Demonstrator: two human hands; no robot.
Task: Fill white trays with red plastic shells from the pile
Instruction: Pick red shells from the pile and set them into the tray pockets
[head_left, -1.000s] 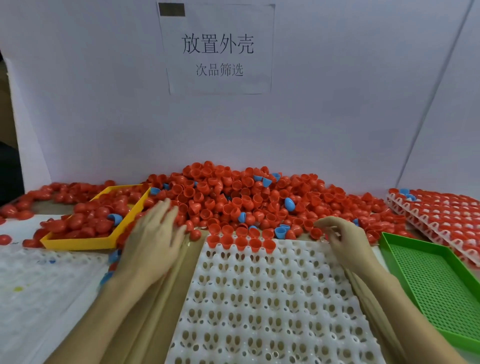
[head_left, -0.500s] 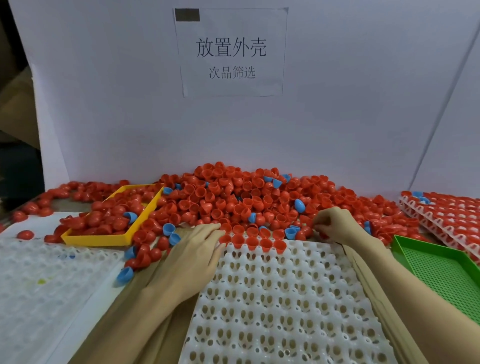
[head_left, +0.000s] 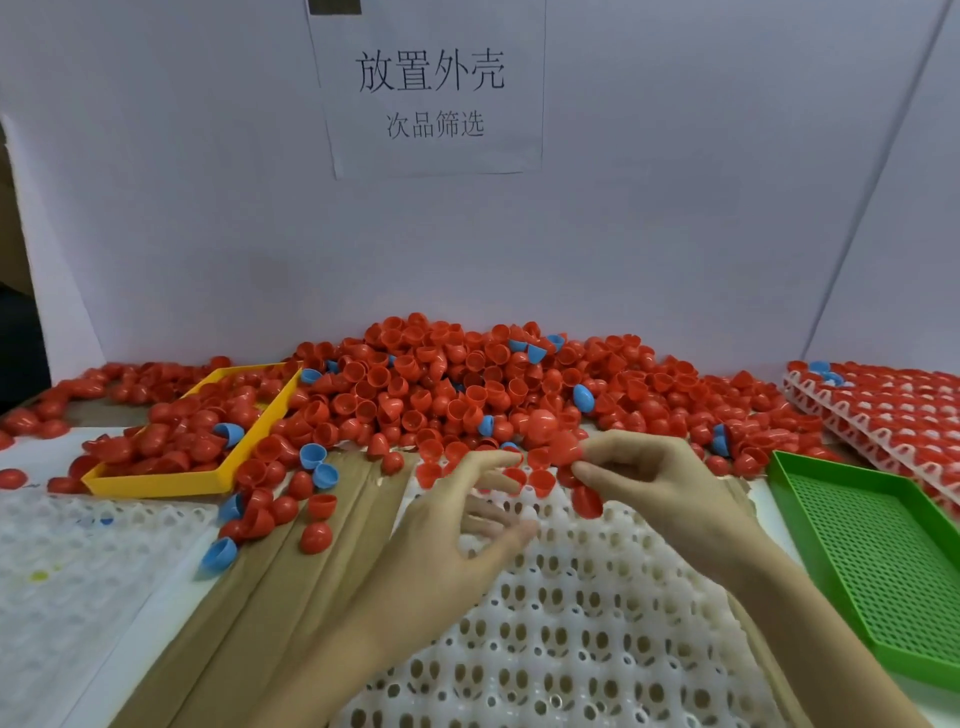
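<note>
Right hand (head_left: 660, 483), its grip pinching a red shell (head_left: 565, 446) over the white tray (head_left: 571, 623)'s far row while the left hand (head_left: 457, 525) hovers slack-fingered, could knock already seated shells loose or seat this one crooked if rushed.

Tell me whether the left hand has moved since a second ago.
Yes. The left hand has gone rightward, away from the yellow tray and the pile's edge, and now sits over the white tray near its far row.
</note>
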